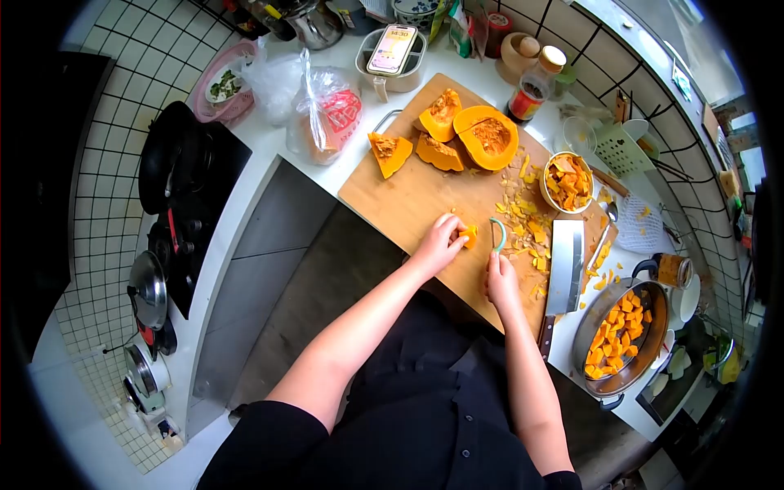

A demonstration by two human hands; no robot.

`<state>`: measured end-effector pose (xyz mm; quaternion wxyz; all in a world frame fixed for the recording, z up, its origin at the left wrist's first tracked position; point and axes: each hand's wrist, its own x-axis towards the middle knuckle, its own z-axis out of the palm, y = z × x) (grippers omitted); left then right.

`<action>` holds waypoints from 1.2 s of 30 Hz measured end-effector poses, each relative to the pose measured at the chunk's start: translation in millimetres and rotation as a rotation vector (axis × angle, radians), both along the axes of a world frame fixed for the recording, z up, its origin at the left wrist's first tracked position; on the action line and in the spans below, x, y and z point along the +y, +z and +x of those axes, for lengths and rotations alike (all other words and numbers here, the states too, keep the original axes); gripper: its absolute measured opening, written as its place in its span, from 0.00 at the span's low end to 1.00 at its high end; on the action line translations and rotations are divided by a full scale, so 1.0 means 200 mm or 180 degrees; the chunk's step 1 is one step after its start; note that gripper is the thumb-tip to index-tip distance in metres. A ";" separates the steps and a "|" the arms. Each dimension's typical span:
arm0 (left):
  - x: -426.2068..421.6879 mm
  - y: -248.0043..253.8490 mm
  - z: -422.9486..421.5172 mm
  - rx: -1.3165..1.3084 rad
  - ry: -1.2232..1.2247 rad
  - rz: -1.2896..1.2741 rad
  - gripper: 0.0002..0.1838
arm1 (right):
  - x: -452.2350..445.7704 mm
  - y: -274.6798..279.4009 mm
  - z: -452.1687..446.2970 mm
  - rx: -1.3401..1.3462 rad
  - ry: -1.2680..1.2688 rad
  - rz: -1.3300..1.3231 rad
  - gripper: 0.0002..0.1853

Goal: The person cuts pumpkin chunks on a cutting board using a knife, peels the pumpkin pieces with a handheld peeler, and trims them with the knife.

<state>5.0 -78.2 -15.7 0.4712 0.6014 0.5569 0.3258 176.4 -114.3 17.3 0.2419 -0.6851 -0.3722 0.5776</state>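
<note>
Over the near part of the wooden cutting board (384,192), my left hand (439,242) pinches a small pumpkin piece (468,237). Just right of it, my right hand (501,280) is closed around the handle of a peeler (499,234) with a pale green head, held upright and a little apart from the piece. Pumpkin peelings (527,229) lie scattered beyond the peeler. At the back of the board sit a pumpkin half (487,137) and several cut wedges (390,153), with seeds and pulp showing. A cleaver (565,261) rests along the board's right side.
A bowl of peelings and pulp (567,183) stands at the board's right edge. Farther right is a metal pot (653,347) holding pumpkin cubes. A sauce bottle (535,86), a plastic bag (325,114) and a phone on a container (392,49) line the back; a stove (204,204) is left.
</note>
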 end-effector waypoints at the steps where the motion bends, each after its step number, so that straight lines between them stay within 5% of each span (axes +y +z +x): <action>1: 0.00 0.01 0.00 -0.0017 -0.0034 -0.0029 0.08 | 0.01 0.00 0.00 -0.0024 -0.0028 -0.0032 0.20; 5: 0.01 0.02 -0.02 0.0045 -0.0160 0.0042 0.09 | 0.01 -0.01 0.04 -0.0348 -0.0165 -0.0218 0.21; 16: 0.11 0.03 -0.07 0.0101 -0.0846 0.0051 0.10 | -0.22 0.08 -0.20 0.0431 -0.1176 -0.0109 0.18; 19: 0.14 0.04 -0.08 0.0077 -0.1070 0.0052 0.10 | -0.24 0.01 -0.29 -0.0109 -0.1133 0.0532 0.17; 27: 0.18 0.02 -0.11 -0.0121 -0.1344 -0.0181 0.10 | -0.21 0.03 -0.45 -0.1192 -0.0971 0.0550 0.16; 36: 0.20 0.02 -0.11 -0.0143 -0.1414 -0.0310 0.10 | -0.18 0.00 -0.46 -0.1217 -0.1116 0.0433 0.17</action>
